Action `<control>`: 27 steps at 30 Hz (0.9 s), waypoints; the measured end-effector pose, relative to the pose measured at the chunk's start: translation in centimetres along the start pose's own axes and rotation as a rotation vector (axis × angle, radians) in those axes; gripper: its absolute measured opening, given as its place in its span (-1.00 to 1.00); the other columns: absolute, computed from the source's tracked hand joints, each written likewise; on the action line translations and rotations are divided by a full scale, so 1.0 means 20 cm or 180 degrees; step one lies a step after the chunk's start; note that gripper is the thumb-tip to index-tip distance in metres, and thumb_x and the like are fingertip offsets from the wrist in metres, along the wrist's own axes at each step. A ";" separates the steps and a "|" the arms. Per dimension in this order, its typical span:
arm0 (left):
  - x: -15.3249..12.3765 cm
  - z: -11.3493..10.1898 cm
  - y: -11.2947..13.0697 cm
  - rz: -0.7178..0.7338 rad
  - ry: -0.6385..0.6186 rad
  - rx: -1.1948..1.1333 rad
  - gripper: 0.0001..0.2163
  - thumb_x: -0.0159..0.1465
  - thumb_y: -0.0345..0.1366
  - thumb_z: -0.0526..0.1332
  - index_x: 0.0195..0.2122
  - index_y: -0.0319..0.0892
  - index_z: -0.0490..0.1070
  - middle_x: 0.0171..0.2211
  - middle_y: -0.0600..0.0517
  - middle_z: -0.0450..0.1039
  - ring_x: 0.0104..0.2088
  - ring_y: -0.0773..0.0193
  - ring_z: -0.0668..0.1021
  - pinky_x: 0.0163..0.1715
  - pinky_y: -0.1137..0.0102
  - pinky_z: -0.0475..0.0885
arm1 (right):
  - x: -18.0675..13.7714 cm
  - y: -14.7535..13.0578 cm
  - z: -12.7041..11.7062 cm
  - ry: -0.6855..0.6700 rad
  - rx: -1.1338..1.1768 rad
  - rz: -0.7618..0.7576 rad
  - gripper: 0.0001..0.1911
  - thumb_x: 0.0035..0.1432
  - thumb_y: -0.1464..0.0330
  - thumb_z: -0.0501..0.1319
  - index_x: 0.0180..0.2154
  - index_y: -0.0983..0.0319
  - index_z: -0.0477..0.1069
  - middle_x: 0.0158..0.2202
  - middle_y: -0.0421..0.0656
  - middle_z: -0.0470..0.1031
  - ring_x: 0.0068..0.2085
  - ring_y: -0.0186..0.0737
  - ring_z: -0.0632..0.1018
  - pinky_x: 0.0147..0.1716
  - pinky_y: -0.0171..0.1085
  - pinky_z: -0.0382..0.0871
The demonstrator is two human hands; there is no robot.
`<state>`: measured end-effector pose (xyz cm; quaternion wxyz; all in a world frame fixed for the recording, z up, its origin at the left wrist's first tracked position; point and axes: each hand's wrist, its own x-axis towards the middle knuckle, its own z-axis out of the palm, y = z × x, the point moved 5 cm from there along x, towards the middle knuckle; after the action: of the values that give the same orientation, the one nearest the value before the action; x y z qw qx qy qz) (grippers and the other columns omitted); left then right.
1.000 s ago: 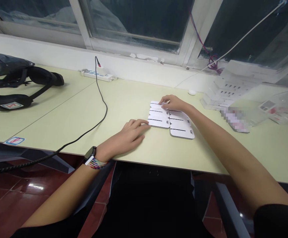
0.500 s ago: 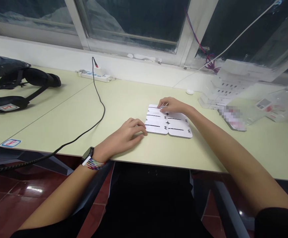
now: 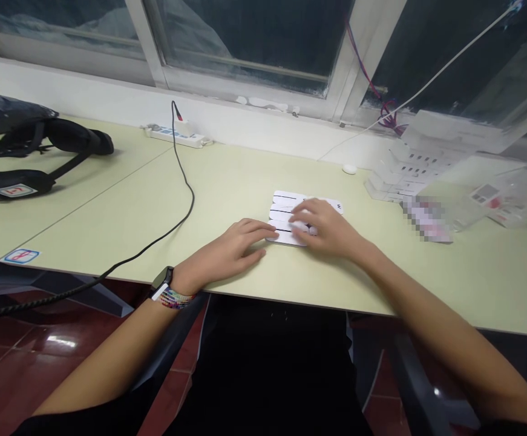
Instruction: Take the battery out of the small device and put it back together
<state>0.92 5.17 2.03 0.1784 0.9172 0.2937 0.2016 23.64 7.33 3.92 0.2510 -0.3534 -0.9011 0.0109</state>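
White rounded cards with black lines lie side by side in a small block on the pale table. A letter like a W shows on the far-right card. My left hand rests on the table, its outstretched fingertips touching the left edge of the near-left card. Over the middle and near right of the block is my right hand, fingers apart and curved down toward the cards. It hides much of the right-hand column, and whether its fingertips press on a card is unclear.
A black cable runs from a power strip across the table to the left. Black headgear lies at far left. At the right are stacked white boxes, clear plastic packaging and a small white round object.
My right hand has moved from the far edge of the cards toward me, now covering the near-right ones. My left fingertips have shifted slightly right onto the card's edge.
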 end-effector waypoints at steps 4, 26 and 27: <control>0.00 -0.01 0.02 0.0057 0.0054 -0.0084 -0.71 0.51 -0.23 0.24 0.22 0.00 0.50 0.20 -0.07 0.48 0.27 -0.03 0.46 0.31 0.06 0.38 | -0.23 -0.24 0.04 -0.0055 -0.0345 -0.0087 -0.65 0.50 0.33 0.20 0.23 0.24 0.44 0.18 0.13 0.54 0.19 0.17 0.53 0.18 0.17 0.48; 0.01 -0.02 0.03 -0.0315 0.0018 0.0222 -0.67 0.42 -0.07 0.27 0.11 -0.10 0.52 -0.05 -0.08 0.49 0.05 -0.06 0.49 0.07 0.07 0.48 | -0.31 -0.26 -0.01 0.0018 0.0455 -0.0047 -0.63 0.44 0.41 0.24 0.21 0.06 0.47 0.19 0.01 0.54 0.23 0.11 0.52 0.17 0.25 0.52; 0.01 -0.02 0.02 -0.0309 0.0040 0.0236 -0.66 0.42 -0.07 0.26 0.13 -0.09 0.52 -0.03 -0.08 0.48 0.08 -0.07 0.48 0.09 0.06 0.48 | -0.32 -0.25 0.00 -0.0012 0.0462 -0.0057 -0.62 0.44 0.41 0.24 0.23 0.06 0.47 0.19 0.01 0.54 0.23 0.10 0.53 0.17 0.24 0.52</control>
<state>1.07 4.97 2.63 0.1519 0.9066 0.3463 0.1874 24.49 -0.64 2.14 0.2743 -0.3262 -0.9016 0.0746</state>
